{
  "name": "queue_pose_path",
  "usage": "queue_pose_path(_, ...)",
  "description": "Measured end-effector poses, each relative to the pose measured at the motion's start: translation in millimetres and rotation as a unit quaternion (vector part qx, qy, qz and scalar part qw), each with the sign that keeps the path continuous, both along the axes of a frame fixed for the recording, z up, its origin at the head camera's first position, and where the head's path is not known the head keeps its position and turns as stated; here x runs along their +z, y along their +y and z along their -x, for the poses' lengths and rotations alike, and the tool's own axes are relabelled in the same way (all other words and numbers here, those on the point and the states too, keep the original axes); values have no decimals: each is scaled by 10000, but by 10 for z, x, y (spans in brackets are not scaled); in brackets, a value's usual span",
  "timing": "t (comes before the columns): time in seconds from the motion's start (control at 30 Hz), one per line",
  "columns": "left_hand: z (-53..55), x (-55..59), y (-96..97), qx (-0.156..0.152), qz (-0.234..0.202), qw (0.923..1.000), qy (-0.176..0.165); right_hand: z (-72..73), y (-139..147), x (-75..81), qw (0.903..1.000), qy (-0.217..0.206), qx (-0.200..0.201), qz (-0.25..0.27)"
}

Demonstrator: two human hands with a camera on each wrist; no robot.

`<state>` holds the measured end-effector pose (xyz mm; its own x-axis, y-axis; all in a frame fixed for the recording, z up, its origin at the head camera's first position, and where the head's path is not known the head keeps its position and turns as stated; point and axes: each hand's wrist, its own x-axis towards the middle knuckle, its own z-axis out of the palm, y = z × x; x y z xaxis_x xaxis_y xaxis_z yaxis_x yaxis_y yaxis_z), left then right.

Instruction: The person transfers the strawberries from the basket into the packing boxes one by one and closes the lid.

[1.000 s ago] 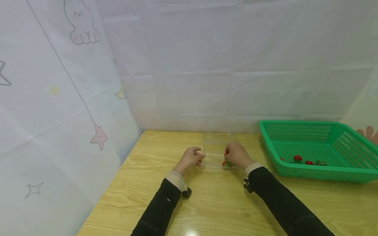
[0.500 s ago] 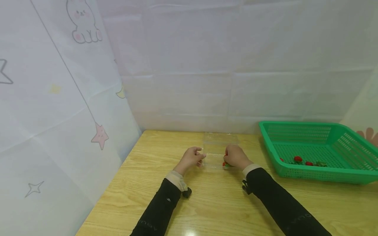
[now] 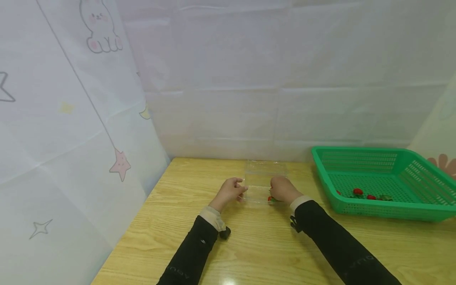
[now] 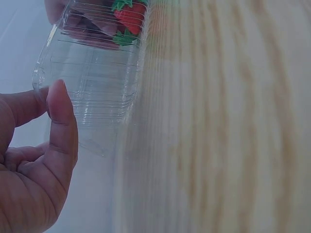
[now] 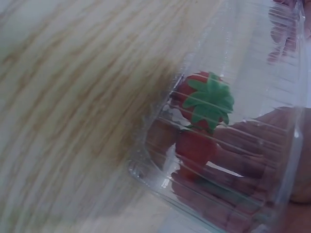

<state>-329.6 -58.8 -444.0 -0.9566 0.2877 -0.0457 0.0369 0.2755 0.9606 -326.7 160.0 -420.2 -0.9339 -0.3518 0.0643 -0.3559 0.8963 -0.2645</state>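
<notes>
Right wrist view: one leafy strawberry (image 5: 209,102) lies inside the clear box (image 4: 87,82); beside it, also within the box, the right hand (image 3: 283,189) grips a second strawberry (image 5: 194,148). The left hand (image 3: 228,192) pinches the box's left edge between thumb and fingers. Right of the box, a green basket (image 3: 395,206) containing further strawberries (image 3: 358,191) stands on the worktop (image 3: 249,245).

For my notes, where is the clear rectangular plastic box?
In the head view, the box is below centre, pinched by the left hand, left of the green plastic basket.
</notes>
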Motion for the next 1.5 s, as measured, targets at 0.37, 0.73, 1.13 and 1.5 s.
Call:
queue_pose_path(0.37,-8,17,-22,-3,6,10000,-6,26,30,37,9996,-152,226,102)
queue_pose_path(0.73,-8,24,-36,26,51,10000,20,-133,142,387,9995,-85,47,308)
queue_pose_path(1.13,10,33,-10,34,159,9999,52,-413,868,899,9902,670,-412,1152)
queue_pose_path(1.5,39,7,21,24,211,9997,89,-566,1628,844,9906,426,-943,890)
